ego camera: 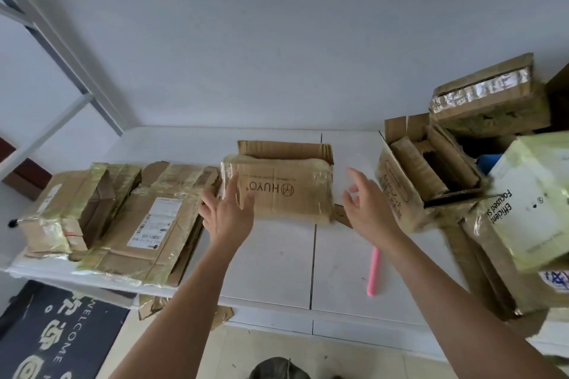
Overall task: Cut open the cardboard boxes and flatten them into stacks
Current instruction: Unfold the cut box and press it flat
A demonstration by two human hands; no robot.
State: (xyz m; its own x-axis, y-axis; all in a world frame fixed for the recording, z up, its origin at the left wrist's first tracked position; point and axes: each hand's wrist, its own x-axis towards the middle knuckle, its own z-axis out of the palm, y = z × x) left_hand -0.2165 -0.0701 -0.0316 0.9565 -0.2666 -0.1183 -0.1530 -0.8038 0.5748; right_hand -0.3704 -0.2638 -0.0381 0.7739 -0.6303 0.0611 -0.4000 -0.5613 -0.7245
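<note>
A brown cardboard box (286, 184) printed HUYO stands open-topped in the middle of the white table (277, 261), its flaps raised at the back. My left hand (226, 212) touches its left front face with fingers spread and straight. My right hand (368, 206) hovers just right of the box, fingers spread, holding nothing. A pink cutter (374, 271) lies on the table below my right forearm. A stack of flattened, taped cardboard (147, 224) lies at the table's left end.
At the right stand several unflattened boxes: an open brown one (425, 184), a foil-taped one (489, 98) on top, and a pale green carton (535, 203). A dark welcome mat (58, 335) and cardboard scraps (154, 306) lie on the floor at the left.
</note>
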